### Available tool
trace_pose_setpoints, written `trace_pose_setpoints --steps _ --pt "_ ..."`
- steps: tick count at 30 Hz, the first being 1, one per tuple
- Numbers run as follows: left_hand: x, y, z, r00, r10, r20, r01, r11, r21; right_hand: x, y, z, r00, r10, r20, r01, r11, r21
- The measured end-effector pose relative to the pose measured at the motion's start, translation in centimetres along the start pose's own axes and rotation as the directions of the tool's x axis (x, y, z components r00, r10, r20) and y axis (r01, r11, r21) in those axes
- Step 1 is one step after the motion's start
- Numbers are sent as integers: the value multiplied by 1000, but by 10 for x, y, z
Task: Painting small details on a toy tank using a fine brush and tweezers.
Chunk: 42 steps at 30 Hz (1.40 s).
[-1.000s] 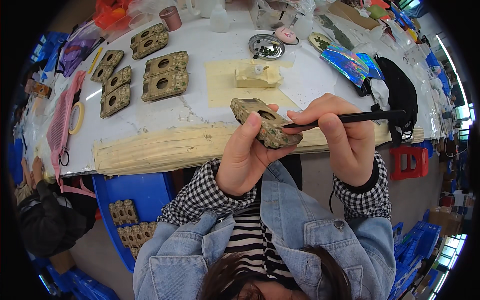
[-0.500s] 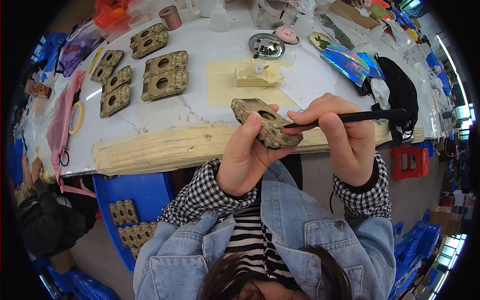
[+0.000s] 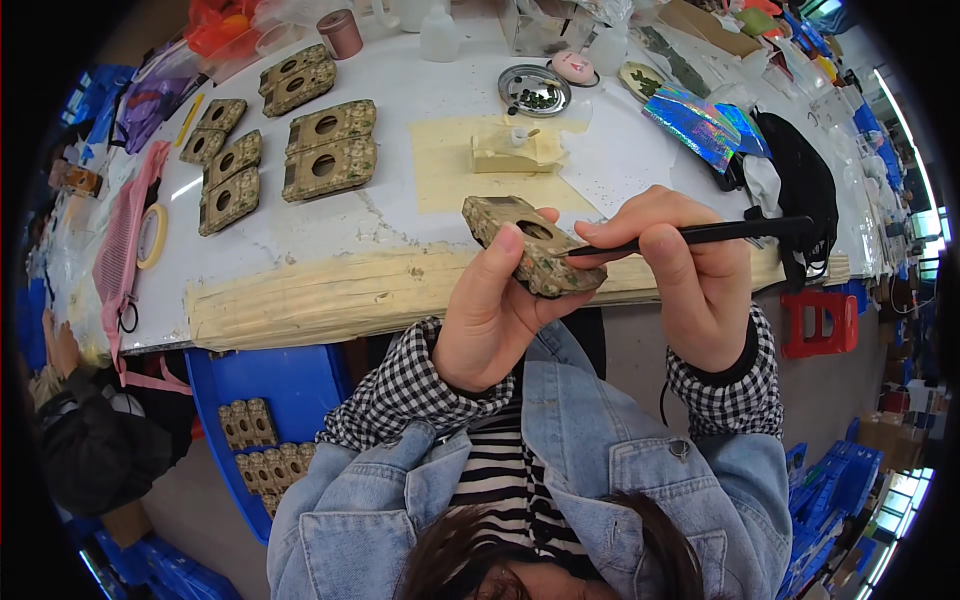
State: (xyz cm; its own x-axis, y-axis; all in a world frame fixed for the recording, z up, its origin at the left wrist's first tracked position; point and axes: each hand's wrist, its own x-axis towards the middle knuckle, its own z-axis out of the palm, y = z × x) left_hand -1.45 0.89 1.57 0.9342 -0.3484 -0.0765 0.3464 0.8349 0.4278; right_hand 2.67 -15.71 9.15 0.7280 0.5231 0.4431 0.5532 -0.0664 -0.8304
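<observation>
At the near edge of a white worktable (image 3: 400, 85), a person's left hand (image 3: 482, 325) grips a camouflage-patterned, hull-shaped piece (image 3: 556, 262), thumb across its near left side and the other fingers largely hidden beneath it. The piece is raised and tilted above the tape-wrapped table edge (image 3: 330, 303), its round opening facing up. From the right, the right hand (image 3: 692, 275) pinches a slim black tool (image 3: 745, 231) — apparently tweezers — between thumb and fingers, its tip at the piece's upper surface, just near of the opening. Whether the tip holds anything is too small to tell.

The step in hand looks like fine detail work on that spot; the next move would seem to call for a firm left-hand hold and light, exact pressure from the tip. Beyond, a silver dish (image 3: 518, 80) holds small dark green bits (image 3: 540, 99), with a tape-covered block (image 3: 518, 157) nearer. Similar pieces (image 3: 328, 167) lie far left on the table; others (image 3: 247, 424) sit in a blue tray (image 3: 265, 375) at near left.
</observation>
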Motion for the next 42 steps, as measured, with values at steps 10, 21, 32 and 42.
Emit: trace_pose_setpoints --steps 10,21,32,42 --pt "0 -1 1 999 13 -40 -10 996 84 0 -5 5 997 75 -21 -75 997 4" --pt "0 0 1 999 8 -44 -5 997 79 2 -4 5 997 73 -7 -73 997 10" --pt "0 4 -1 1000 -1 18 2 999 -37 3 -7 -5 999 28 -36 -24 994 104" --pt "-4 13 -19 989 31 145 19 944 -329 15 21 5 947 112 -302 -109 994 29"
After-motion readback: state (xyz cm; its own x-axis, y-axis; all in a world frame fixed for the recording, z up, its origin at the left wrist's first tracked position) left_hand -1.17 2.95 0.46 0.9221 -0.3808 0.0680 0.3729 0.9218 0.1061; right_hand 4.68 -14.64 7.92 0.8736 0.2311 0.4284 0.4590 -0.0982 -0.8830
